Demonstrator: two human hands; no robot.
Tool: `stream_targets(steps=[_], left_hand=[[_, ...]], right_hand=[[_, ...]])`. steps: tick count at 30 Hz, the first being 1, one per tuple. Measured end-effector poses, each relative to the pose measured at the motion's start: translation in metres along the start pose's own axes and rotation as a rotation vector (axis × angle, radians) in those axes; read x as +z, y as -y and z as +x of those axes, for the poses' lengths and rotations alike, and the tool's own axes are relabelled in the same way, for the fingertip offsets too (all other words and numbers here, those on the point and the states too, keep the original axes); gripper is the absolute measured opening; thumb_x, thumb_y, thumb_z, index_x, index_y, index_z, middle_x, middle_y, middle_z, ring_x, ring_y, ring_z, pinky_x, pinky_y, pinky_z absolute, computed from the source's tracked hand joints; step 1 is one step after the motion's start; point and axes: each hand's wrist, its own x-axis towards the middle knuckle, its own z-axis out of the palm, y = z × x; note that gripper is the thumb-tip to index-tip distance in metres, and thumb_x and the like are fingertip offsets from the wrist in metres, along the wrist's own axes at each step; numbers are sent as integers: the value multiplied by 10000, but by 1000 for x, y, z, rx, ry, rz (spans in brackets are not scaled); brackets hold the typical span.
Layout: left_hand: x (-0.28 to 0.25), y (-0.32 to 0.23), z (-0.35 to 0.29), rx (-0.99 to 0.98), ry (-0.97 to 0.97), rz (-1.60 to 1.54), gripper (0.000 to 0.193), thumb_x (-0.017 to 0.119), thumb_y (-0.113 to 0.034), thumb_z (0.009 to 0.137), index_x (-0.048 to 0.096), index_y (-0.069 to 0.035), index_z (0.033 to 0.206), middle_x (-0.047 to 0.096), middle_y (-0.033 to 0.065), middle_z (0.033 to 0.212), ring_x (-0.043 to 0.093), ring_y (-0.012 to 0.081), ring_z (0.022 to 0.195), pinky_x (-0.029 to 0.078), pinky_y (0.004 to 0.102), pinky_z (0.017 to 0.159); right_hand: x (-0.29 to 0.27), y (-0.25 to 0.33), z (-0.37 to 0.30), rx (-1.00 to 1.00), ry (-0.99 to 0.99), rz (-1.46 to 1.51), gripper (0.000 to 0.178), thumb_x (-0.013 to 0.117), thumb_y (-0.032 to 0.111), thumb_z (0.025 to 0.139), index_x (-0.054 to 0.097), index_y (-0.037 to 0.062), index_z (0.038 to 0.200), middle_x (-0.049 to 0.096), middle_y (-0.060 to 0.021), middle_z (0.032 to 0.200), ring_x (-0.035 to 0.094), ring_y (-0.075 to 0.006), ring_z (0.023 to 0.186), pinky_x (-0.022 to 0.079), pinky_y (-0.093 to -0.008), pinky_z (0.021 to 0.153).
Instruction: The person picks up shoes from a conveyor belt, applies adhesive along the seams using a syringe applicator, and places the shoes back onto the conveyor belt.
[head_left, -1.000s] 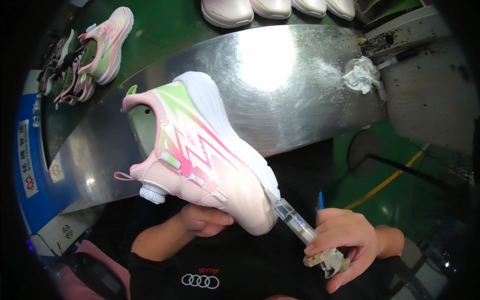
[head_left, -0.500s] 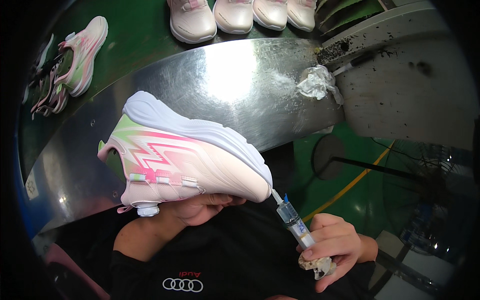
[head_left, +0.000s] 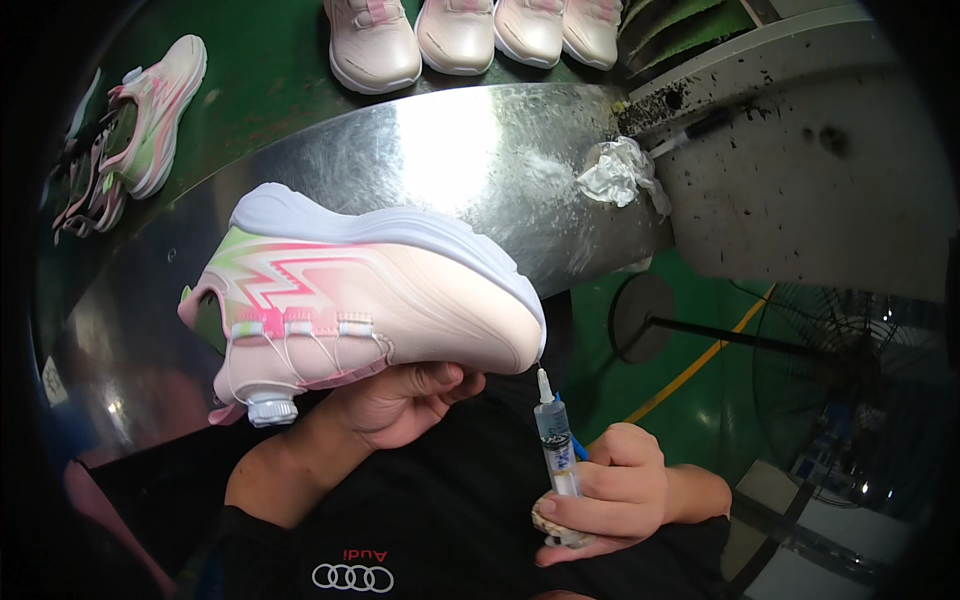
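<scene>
A pale pink, white and green sneaker (head_left: 430,290) hangs sole up over the metal bench, its toe to the right. My left hand (head_left: 405,400) is closed on it from below, around the forefoot; part of the fingers is hidden by the shoe. Below the toe, my right hand (head_left: 620,485) grips a clear syringe (head_left: 555,430) with its tip pointing up. That tip is at the edge where sole and upper meet; whether it touches, I cannot tell. A crumpled, stained wad (head_left: 560,522) sits at the syringe's lower end, against my right fingers.
A curved metal bench (head_left: 330,150) runs behind the sneaker. Crumpled white tissue (head_left: 615,172) and a dark-handled tool (head_left: 700,130) lie at its right end. Several matching shoes (head_left: 455,35) stand beyond, others at far left (head_left: 155,115). A black fan (head_left: 850,350) stands at right.
The sneaker has tilted, its toe dropping slightly and its upper turning more into view. My right hand has moved left, and the syringe is now more upright, its tip still by the toe.
</scene>
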Motion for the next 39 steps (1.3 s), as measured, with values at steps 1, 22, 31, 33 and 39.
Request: stream_targets(steps=[1,22,31,33,39], left_hand=[[1,0,-1,-3,-4,-13,495,639,23,819,477,-125,1263,595,77,1141,588,194,1049,529,314,859],[10,-5,-6,13,41,-17,364,612,-126,877,518,-38,1217,608,138,1136,599,249,1065,559,277,782],[-12,-13,-81,-34,-87,-48,689,675,-47,762,336,-49,1362,504,143,1278,494,289,1187,407,453,993],[-9,-21,-118,42,-258,6,802,685,-59,716,265,-26,1398,455,153,1332,431,304,1255,328,466,1064],[-3,-54,-131,224,-405,368,866,721,-97,646,267,47,1369,484,183,1288,501,278,1191,388,389,1031]], right_hand=[[4,-2,0,-21,-9,-48,359,776,331,663,669,101,917,566,12,708,371,-132,498,256,-252,437],[26,-11,2,-161,-17,-250,418,831,352,608,651,154,929,558,38,707,379,-119,524,249,-247,476],[14,-70,7,-10,-157,-303,608,824,388,621,546,103,1081,587,-43,835,486,-226,683,380,-339,633],[25,-104,22,-5,-187,-309,599,806,368,650,539,63,1091,594,-68,873,475,-241,718,385,-360,665],[51,-153,58,21,-259,-227,562,837,265,607,575,27,1044,587,-57,909,436,-235,765,398,-324,666]])
